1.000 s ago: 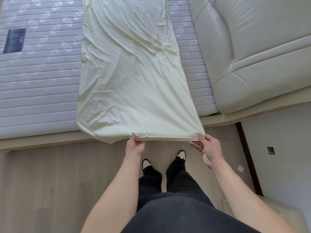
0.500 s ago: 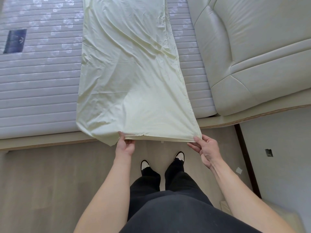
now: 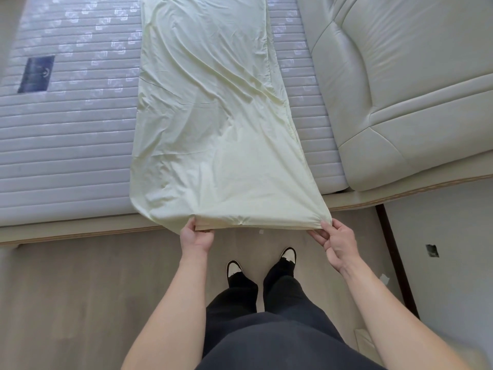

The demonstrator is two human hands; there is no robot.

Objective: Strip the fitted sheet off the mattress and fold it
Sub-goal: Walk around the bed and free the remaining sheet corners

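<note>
Left hand (image 3: 197, 235) has slid toward 9 o'clock along the sheet's (image 3: 213, 129) near edge, both it and right hand (image 3: 336, 243) pinching corners, ready for another fold.

**One head camera, looking steeply down**

There is a single view, taken from the person's head. It faces forward and down, so steeply that the person's own legs and shoes (image 3: 288, 254) stand in the near middle of the frame, with both forearms reaching in from the bottom edge. The floor (image 3: 80, 289) fills the near half; the bed (image 3: 66, 156) runs across the far half, its headboard (image 3: 400, 89) at far right. The wide lens bends straight edges near the borders. Everything lies within arm's reach or just beyond.
</note>
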